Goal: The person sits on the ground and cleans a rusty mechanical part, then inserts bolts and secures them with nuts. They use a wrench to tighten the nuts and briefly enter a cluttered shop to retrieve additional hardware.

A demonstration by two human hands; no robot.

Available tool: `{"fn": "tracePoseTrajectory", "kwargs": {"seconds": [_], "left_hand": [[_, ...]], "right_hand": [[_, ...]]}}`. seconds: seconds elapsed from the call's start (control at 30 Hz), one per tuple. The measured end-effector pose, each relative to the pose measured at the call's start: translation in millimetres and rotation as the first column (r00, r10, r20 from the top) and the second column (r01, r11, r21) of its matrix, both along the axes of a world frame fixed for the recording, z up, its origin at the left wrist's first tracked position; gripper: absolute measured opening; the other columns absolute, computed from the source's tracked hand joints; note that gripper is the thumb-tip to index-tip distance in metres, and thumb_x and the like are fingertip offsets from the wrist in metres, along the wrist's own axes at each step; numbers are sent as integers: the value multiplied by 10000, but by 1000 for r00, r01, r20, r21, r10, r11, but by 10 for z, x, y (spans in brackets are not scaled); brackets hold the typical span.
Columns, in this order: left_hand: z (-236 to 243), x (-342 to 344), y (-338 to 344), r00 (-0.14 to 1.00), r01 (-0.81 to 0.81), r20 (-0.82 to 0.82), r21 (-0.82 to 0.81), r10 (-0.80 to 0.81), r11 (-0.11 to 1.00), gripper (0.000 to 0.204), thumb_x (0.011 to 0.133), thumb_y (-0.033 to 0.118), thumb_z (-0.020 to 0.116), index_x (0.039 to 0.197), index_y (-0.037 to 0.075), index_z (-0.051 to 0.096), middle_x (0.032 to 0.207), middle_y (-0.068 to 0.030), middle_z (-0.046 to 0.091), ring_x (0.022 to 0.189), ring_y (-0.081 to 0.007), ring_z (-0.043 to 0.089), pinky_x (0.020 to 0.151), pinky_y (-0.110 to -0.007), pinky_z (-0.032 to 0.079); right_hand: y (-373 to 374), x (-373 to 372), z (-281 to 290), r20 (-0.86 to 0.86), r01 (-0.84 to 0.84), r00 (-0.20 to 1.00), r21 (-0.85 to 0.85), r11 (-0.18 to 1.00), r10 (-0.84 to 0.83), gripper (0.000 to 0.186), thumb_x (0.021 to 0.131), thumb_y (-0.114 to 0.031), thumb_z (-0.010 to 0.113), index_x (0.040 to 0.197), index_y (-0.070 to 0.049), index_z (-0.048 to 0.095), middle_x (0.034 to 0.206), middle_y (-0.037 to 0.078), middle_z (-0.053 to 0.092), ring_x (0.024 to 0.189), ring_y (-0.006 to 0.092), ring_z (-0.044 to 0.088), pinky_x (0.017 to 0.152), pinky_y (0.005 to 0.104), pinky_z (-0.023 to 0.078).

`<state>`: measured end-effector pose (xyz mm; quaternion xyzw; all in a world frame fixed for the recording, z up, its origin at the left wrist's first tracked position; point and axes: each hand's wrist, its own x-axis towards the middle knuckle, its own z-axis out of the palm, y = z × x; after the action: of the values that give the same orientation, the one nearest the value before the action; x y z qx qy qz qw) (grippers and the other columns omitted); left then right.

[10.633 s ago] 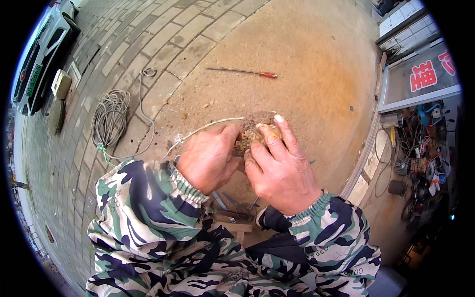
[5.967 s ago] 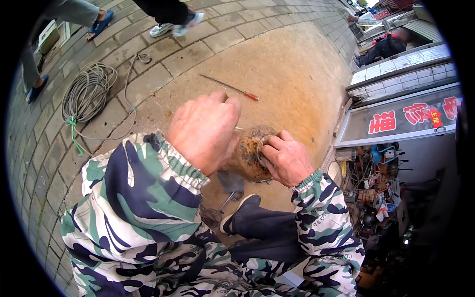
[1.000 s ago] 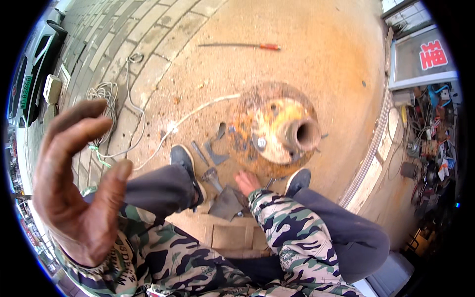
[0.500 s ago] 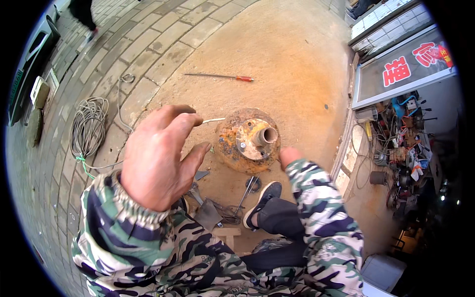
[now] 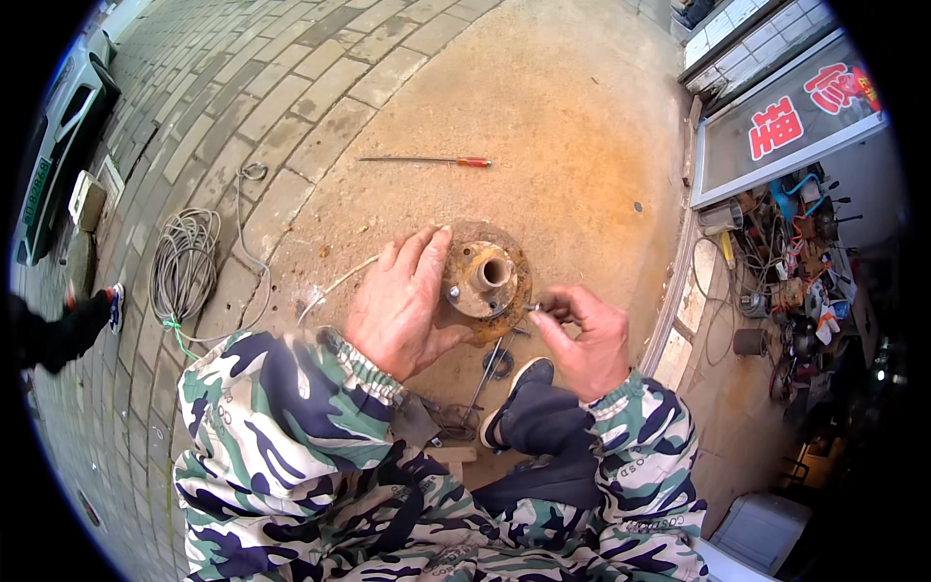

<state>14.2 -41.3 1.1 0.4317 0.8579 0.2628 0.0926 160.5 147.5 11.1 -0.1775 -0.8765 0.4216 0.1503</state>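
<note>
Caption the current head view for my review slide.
Left hand against a rusty flanged part, right hand pinching a small metal piece beside it.

At the far left, a pale car with a green plate is seen beside grey brick paving; lower down, a passer-by's dark-trousered leg is cut off by the rim. At the right, a metal-framed glass panel is marked with red characters; beneath it, a jumbled heap of wires and metal parts is piled. A grey plastic box is placed lower right.
</note>
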Motion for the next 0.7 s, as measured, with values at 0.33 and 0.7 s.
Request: {"fn": "tracePoseTrajectory", "kwargs": {"seconds": [0.33,0.7], "left_hand": [[-244,18,262,998,61,-12,92,-60,994,1088,633,335,945,1490,-73,413,1410,-267,542,1184,-424,574,1034,-475,481],[-371,-23,293,995,97,-14,247,-97,964,1006,636,270,950,1459,-50,467,1376,-257,570,1175,-434,595,1010,-482,511]], "right_hand": [[46,-71,-123,83,-25,996,-20,999,27,183,842,4,751,1012,33,687,893,176,685,755,310,714,671,371,564],[97,-145,-118,72,-48,996,5,999,48,189,802,27,775,962,35,674,852,158,688,737,278,720,663,348,558]]}}
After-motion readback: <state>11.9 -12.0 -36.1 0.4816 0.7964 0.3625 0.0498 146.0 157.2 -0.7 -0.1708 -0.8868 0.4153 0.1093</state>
